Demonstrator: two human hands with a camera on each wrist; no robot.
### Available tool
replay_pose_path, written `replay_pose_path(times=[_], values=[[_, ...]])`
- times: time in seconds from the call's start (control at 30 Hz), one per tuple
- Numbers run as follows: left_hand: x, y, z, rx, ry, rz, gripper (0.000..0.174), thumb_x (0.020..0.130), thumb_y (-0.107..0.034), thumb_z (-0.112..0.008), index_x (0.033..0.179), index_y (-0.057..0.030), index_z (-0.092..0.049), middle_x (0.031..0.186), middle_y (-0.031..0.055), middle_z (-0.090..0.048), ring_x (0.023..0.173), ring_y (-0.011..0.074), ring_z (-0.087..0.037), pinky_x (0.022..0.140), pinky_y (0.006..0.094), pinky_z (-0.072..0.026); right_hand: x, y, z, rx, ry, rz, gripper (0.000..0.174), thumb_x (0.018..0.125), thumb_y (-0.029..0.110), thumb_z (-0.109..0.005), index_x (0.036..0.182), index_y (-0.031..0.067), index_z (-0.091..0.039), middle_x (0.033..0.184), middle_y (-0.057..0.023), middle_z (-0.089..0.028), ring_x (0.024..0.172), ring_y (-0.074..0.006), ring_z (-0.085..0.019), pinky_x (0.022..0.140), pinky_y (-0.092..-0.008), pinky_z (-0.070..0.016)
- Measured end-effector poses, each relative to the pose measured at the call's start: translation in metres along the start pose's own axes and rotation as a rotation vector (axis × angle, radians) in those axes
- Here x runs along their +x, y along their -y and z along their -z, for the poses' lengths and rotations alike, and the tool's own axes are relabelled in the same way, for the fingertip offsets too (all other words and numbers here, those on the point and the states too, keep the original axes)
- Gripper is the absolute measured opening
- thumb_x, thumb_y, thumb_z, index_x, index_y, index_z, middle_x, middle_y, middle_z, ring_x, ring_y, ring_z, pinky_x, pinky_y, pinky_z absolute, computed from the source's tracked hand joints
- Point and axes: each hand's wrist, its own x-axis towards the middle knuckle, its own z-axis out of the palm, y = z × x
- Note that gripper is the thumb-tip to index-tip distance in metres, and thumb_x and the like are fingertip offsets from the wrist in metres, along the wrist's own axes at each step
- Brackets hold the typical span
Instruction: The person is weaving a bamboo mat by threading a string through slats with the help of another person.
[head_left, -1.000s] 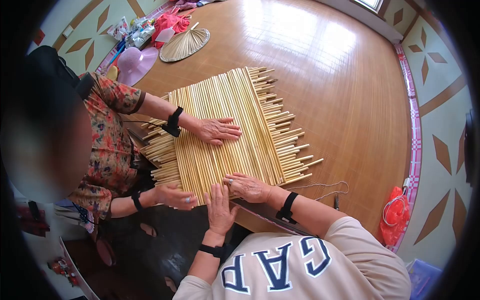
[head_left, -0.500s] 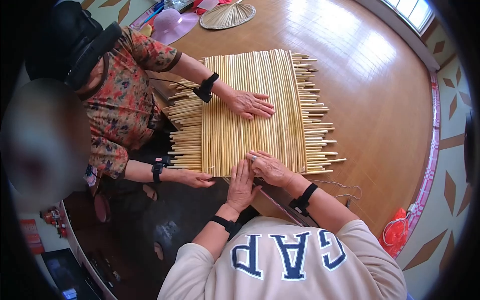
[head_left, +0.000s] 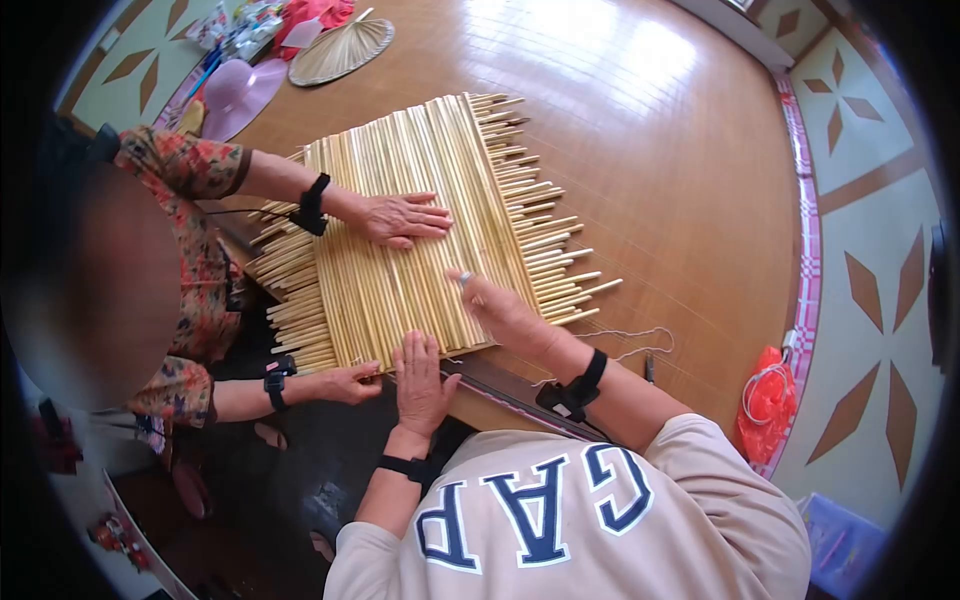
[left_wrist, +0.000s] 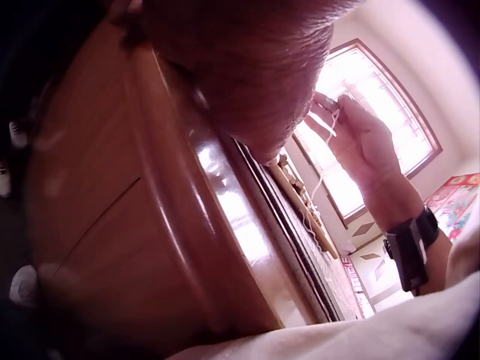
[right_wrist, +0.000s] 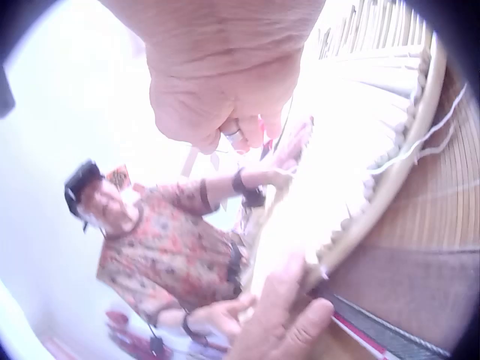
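A panel of straw-coloured stalks, laid side by side over a second crosswise layer, lies at the edge of a wooden platform. My left hand rests with straight fingers on the panel's near edge. Above the panel, near that edge, my right hand is raised with curled fingers and a ring on one. A thin white string is pinched in it and runs down to the stalks in the left wrist view. Another person's hand lies flat on the panel; their other hand is at the near left corner.
Uneven stalk ends stick out at both sides. Loose string lies on the platform at right, beside a small dark tool. A red bag stands by the wall. A fan and lilac hat lie at the back.
My right hand has lifted off the panel's near edge, while my left hand stays there. The other person's lower hand has come to the near left corner. The head view has shifted.
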Motion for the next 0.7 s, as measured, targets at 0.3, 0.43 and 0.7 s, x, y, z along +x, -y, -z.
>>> replay_pose_path(times=[0.3,0.43,0.7], values=[[-0.059,0.012,-0.01,-1.186,-0.064,0.706,0.02,0.088,-0.012,-0.052,0.103,-0.0004,-0.057,0.092,0.0068,-0.061,0.083,0.0138,-0.057,0.065,0.0254,-0.0491,-0.102,-0.038,0.117,-0.386,-0.264,-0.333,0.006,0.087,0.003,-0.05,0.089,0.0026,-0.044,0.114,-0.0157,-0.055,0.093,-0.0234,-0.055,0.093,-0.034,-0.0388],[-0.048,0.033,-0.006,-1.698,-0.399,1.094,0.018,0.086,-0.016,-0.056,0.101,-0.0057,-0.056,0.084,0.0026,-0.058,0.08,0.0125,-0.055,0.068,0.0282,-0.0477,-0.102,-0.048,0.117,-0.576,-0.117,-0.12,0.03,0.084,0.002,-0.052,0.114,-0.0005,-0.046,0.113,-0.02,-0.053,0.1,-0.0331,-0.053,0.094,-0.0399,-0.0391],[-0.031,0.038,-0.018,-1.759,-0.569,1.301,0.026,0.082,-0.023,-0.064,0.104,-0.0138,-0.054,0.096,-0.0015,-0.055,0.09,0.0134,-0.048,0.081,0.0322,-0.0381,0.0,-0.132,0.147,-0.71,-0.281,-0.093,0.01,0.086,0.007,-0.051,0.092,0.0026,-0.045,0.128,-0.0267,-0.04,0.119,-0.039,-0.04,0.096,-0.0392,-0.0364]])
